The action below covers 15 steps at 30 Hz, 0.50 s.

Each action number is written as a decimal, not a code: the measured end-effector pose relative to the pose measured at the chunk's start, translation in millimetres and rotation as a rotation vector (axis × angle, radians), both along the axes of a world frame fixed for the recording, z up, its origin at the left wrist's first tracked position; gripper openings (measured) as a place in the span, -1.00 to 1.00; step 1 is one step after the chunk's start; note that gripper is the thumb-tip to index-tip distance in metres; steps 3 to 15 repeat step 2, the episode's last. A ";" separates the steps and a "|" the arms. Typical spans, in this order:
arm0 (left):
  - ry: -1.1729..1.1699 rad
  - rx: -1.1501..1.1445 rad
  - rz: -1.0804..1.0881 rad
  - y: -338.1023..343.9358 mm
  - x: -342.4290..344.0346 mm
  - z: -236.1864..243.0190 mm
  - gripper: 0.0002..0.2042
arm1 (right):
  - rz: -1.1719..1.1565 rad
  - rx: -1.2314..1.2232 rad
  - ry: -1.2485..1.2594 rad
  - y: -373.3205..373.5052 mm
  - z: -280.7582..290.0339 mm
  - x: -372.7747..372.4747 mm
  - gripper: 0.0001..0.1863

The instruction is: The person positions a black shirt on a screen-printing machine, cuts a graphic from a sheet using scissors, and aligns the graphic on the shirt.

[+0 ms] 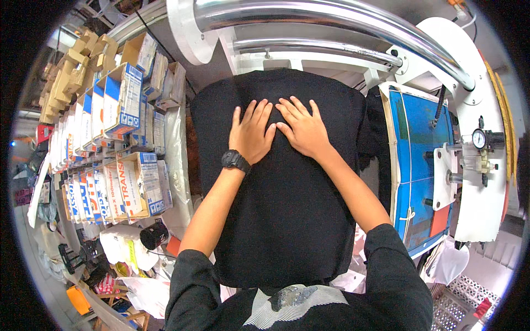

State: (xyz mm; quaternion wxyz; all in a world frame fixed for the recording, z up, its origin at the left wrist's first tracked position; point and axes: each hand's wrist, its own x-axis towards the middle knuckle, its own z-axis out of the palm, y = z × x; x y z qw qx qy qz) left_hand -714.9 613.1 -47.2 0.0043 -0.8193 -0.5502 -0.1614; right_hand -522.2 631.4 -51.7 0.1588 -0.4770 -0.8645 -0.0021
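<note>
A black cloth (284, 215), smooth like a garment, lies spread over a broad flat platform in front of me. Both palms rest on its upper part. My left hand (253, 132), with a black digital watch (236, 160) at the wrist, lies flat with the fingers stretched forward. Close beside it, my right hand (303, 127) also lies flat, fingers spread. The two thumbs nearly meet in the middle. Neither hand grips anything. The cloth hides the surface under it.
Beyond the cloth run a thick chrome bar (331, 19) and a thinner rod (314, 47). At right stands a blue panel (411, 165) beside a white machine frame (480, 204) with a pressure gauge (479, 138). Stacked cardboard boxes (124, 99) fill the left, above bags and clutter.
</note>
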 end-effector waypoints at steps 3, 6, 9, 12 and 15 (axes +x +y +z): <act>0.096 -0.154 0.145 10.9 -23.3 24.5 -0.45 | -0.150 -0.171 -0.053 6.6 30.6 16.3 -0.46; 0.096 -0.154 0.145 10.9 -23.3 24.5 -0.45 | -0.150 -0.171 -0.053 6.6 30.6 16.3 -0.46; 0.096 -0.154 0.145 10.9 -23.3 24.5 -0.45 | -0.150 -0.171 -0.053 6.6 30.6 16.3 -0.46; 0.096 -0.154 0.145 10.9 -23.3 24.5 -0.45 | -0.150 -0.171 -0.053 6.6 30.6 16.3 -0.46; 0.096 -0.154 0.145 10.9 -23.3 24.5 -0.45 | -0.150 -0.171 -0.053 6.6 30.6 16.3 -0.46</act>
